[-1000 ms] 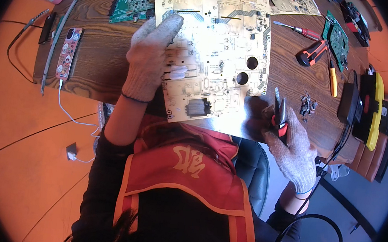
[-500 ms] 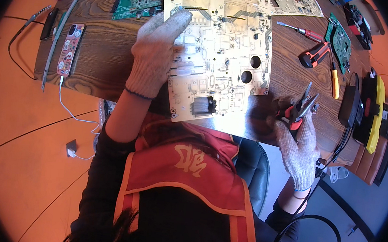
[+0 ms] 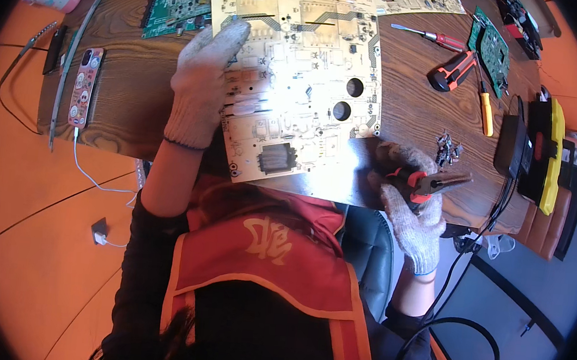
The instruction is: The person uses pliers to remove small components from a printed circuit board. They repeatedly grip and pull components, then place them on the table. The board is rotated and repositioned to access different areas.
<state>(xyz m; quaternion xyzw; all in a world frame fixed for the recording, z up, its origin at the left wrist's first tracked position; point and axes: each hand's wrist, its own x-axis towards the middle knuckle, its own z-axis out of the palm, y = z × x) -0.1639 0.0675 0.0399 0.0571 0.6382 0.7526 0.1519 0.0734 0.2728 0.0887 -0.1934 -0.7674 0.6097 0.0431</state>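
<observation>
A large tan circuit board (image 3: 297, 78) with two round holes and a square cutout extends over the table's near edge. My left hand (image 3: 204, 80), in a white knit glove, grips its left edge; the fingertips lie on the top face, and any part beneath is hidden. My right hand (image 3: 413, 211), also gloved, is closed around red-handled pliers (image 3: 442, 184) to the right of the board. Their jaws point right and look closed. Just beyond the pliers lies a small heap of metal-legged electronic parts (image 3: 447, 149) on the wooden table (image 3: 409, 60).
A red screwdriver (image 3: 431, 37), a red-and-black tool handle (image 3: 454, 72) and a yellow-handled screwdriver (image 3: 486, 111) lie at the right. Green circuit boards (image 3: 494, 54) sit at the far right and far left. A phone (image 3: 84, 88) with a white cable rests at the left.
The pliers have turned from pointing away to pointing right, and their jaws have come together. The small heap of parts behind them now shows. The whole view has shifted slightly.
</observation>
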